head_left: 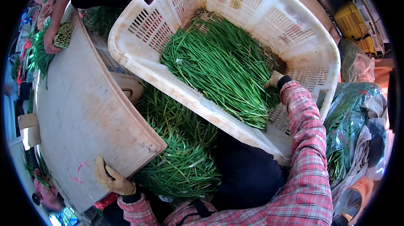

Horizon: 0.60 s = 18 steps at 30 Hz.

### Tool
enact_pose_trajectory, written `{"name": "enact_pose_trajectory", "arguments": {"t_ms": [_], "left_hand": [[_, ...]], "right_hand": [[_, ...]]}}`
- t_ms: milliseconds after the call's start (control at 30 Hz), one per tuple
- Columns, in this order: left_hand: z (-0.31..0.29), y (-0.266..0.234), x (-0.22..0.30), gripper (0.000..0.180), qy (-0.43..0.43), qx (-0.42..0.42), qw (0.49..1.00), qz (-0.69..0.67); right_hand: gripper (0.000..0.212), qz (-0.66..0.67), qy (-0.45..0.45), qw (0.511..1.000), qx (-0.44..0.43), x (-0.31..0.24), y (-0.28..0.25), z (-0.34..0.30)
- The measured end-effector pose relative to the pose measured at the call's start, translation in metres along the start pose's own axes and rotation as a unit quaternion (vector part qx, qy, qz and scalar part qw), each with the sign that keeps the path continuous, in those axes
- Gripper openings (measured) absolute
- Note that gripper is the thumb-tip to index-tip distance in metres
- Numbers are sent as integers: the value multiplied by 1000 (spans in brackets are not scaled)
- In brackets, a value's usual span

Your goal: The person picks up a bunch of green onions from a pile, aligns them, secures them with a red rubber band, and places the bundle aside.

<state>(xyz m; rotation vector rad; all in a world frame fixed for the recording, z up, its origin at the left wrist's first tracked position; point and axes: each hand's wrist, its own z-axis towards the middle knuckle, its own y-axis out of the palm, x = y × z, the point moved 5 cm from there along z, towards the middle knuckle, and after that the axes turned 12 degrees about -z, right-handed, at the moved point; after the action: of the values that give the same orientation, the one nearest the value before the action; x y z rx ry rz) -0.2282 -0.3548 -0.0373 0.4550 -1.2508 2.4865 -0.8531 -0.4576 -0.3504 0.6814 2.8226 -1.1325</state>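
Observation:
My left hand (pixel 114 178), in a tan glove, is at the near edge of a wooden board (pixel 92 112). Its fingers are extended and apart, holding nothing, and a small dark piece shows by the thumb. My right hand (pixel 274 79), gloved too, reaches into a large white plastic crate (pixel 147 64). It closes at the right end of a pile of long green chives (pixel 219 64), its fingertips partly hidden. Below the crate, more loose green chives (pixel 176 158) lie between the board and my knee. A pink strip of tie (pixel 80 172) rests on the board.
Across the board, another person's hand (pixel 50 38) holds a bundle of chives (pixel 63 35). At right lie greens in a clear plastic bag (pixel 347 120). Yellow crates (pixel 351 19) stand at the far right. A small cardboard box (pixel 28 130) sits beyond the board's left edge.

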Motion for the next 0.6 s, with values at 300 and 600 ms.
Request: {"name": "enact_pose_trajectory", "arguments": {"t_ms": [300, 600], "left_hand": [[-2, -1, -1, 29, -8, -11, 1000, -2], [0, 1, -3, 29, -2, -20, 1000, -6]], "right_hand": [[82, 164, -31, 985, -45, 1, 13, -9], [84, 44, -43, 998, 15, 19, -8, 11]]}}
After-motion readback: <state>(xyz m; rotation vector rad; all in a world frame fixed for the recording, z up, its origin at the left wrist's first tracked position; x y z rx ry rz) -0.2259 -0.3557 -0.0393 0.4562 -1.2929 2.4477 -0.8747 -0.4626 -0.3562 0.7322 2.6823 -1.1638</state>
